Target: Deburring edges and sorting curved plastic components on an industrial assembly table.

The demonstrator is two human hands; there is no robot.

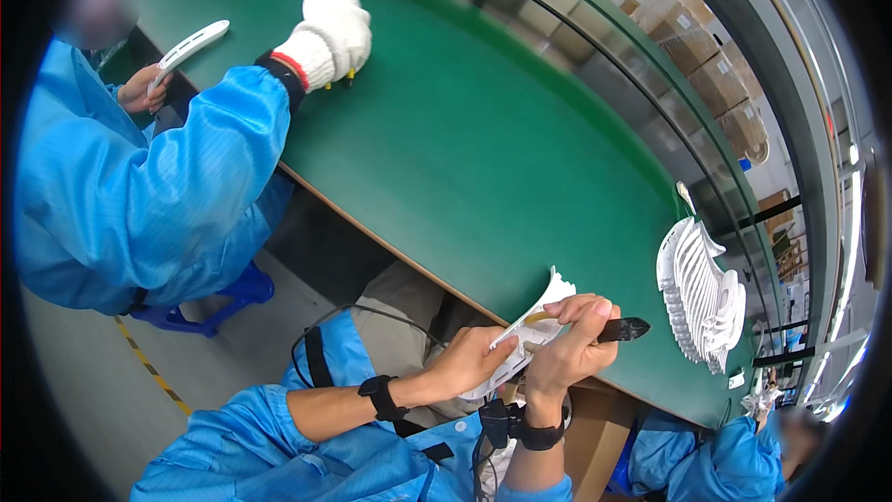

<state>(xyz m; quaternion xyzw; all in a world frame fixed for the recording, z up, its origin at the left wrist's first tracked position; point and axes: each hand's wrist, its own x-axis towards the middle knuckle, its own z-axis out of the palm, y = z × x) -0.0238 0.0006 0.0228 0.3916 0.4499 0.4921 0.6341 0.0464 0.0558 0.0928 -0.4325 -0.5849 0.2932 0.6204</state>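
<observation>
A blue stool stands near striped floor tape; cardboard boxes sit beyond the green table.

White on held part and stacked parts, green across table, blue on sleeves, striped yellow-and-black along floor tape.

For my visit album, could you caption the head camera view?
Left hand holding a white part, right hand a dark tool, at a green table.

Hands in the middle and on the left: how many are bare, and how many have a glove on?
Bare hands: 3 (the camera wearer's left hand and right hand, plus a co-worker's bare hand)
Gloved hands: 1 (a white-gloved hand)
Total: 4
</observation>
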